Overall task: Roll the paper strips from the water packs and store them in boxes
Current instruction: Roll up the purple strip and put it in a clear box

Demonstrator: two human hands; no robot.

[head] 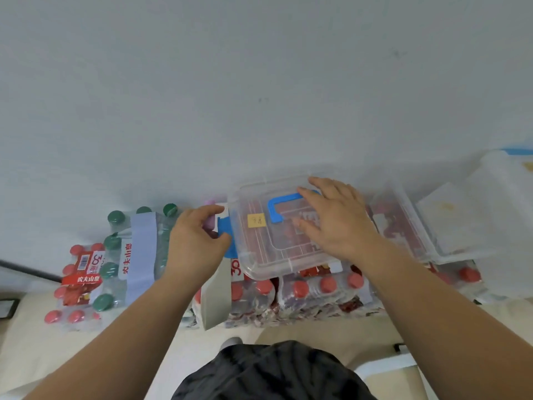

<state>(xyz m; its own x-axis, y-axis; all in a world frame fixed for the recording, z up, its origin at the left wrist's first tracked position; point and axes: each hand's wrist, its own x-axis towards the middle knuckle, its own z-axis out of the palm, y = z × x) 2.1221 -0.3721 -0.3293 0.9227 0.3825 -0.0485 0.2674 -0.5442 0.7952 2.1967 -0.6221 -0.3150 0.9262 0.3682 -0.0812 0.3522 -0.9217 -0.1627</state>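
A clear plastic box [259,255] with a blue handle [277,207] and a small yellow label sits on shrink-wrapped packs of red-capped water bottles [300,290]. My left hand [196,241] grips the blue latch [226,232] on the box's left side. My right hand [334,220] lies flat on the lid, fingers spread over the handle's right end. A grey paper strip [215,295] hangs down just below my left hand, over the pack. A pack of green-capped bottles [115,255] at the left carries a pale strip [142,249] across its top.
A second clear box [403,223] stands to the right, with a frosted lid or bin [473,215] beyond it. More red-capped packs [75,281] lie at the far left. A white wall rises behind everything. My dark shorts and the beige floor fill the foreground.
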